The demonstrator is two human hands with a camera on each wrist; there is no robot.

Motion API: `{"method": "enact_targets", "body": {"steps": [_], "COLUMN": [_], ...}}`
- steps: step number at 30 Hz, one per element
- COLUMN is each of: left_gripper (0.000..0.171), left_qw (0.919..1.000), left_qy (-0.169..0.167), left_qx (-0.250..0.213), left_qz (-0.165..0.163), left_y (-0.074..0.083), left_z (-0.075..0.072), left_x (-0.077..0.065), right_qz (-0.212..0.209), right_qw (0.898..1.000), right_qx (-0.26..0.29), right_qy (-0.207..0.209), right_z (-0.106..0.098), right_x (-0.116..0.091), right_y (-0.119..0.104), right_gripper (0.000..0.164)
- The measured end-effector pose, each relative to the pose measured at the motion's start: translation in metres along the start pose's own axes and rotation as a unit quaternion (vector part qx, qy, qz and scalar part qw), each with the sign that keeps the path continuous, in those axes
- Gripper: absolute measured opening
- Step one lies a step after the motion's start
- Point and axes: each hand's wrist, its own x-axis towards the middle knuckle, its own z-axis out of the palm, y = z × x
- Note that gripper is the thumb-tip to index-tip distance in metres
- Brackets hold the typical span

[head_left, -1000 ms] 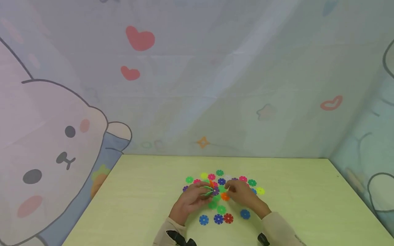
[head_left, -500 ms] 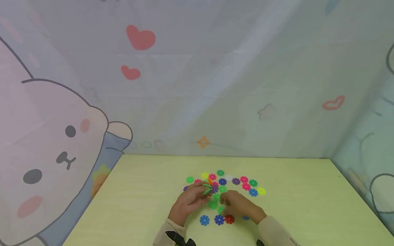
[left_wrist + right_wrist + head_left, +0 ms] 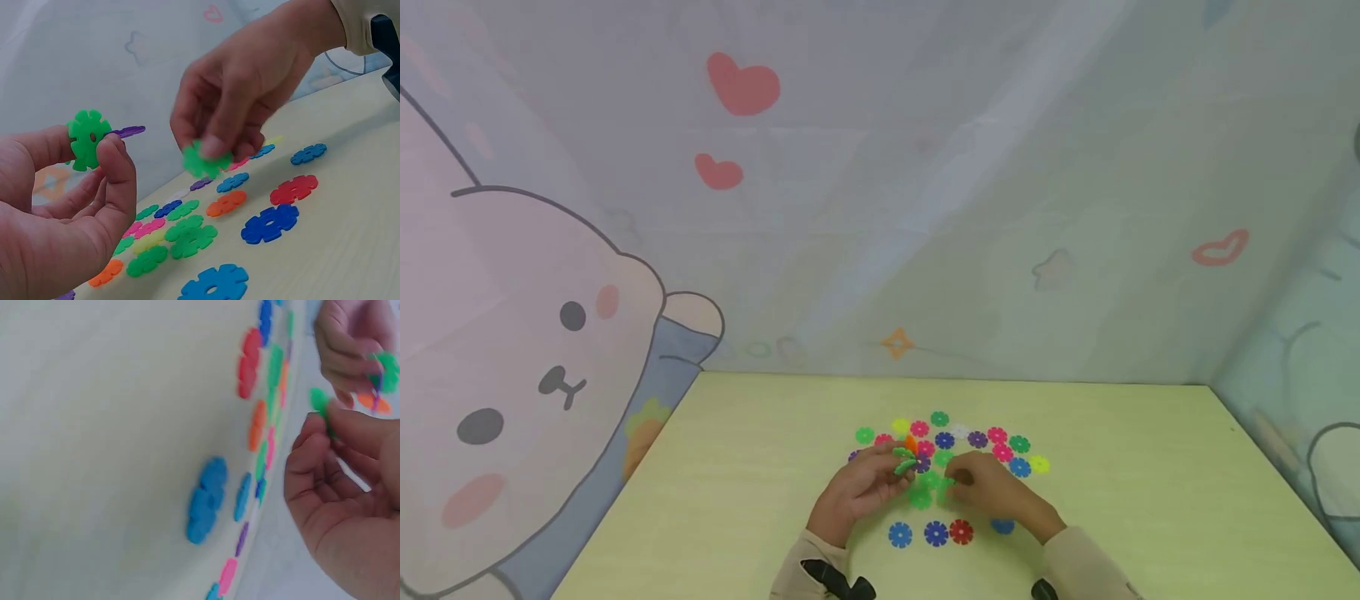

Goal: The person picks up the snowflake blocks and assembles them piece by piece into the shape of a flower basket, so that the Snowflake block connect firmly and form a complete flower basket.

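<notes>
My left hand (image 3: 863, 490) pinches a small cluster of joined flower-shaped plastic discs. In the left wrist view, its green disc (image 3: 87, 140) stands upright between thumb and fingers, with a purple disc (image 3: 128, 132) slotted into its side. An orange disc (image 3: 374, 402) of the cluster shows in the right wrist view. To the right of it, my right hand (image 3: 996, 493) pinches a single green disc (image 3: 203, 164) between thumb and forefinger, above the table. The two hands' pieces are apart.
Loose discs in many colours lie flat on the pale table (image 3: 700, 492), mostly beyond the hands. Nearer me are a light blue disc (image 3: 900, 535), a dark blue disc (image 3: 936, 533) and a red disc (image 3: 961, 532). A printed cloth (image 3: 880, 208) hangs behind the table.
My right hand came down towards me, picked up a green disc from the table, and lifted it back towards the left hand. The left hand keeps its cluster almost in place.
</notes>
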Motion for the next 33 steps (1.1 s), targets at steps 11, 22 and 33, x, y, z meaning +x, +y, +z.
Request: {"method": "enact_targets", "body": {"steps": [11,22,33], "left_gripper": [0.016,0.019,0.024], "left_qw": [0.9972,0.9973,0.9925], "left_qy": [-0.052,-0.06,-0.091], "left_qx": [-0.051,-0.035,-0.046], "left_qz": [-0.017,-0.024,-0.068], "left_y": [0.002,0.003,0.001], "left_z": [0.004,0.003,0.005], "left_x": [-0.003,-0.005,-0.005], "right_qz": [-0.067,-0.114,-0.109], "right_qw": [0.985,0.986,0.988], "right_qx": [0.134,0.102,0.107], "right_qy": [0.083,0.062,-0.02], "right_z": [-0.011,-0.019,-0.028], "right_x": [-0.003,0.0,-0.001], "right_y": [-0.012,-0.01,-0.008], "right_gripper": [0.014,0.017,0.021]}}
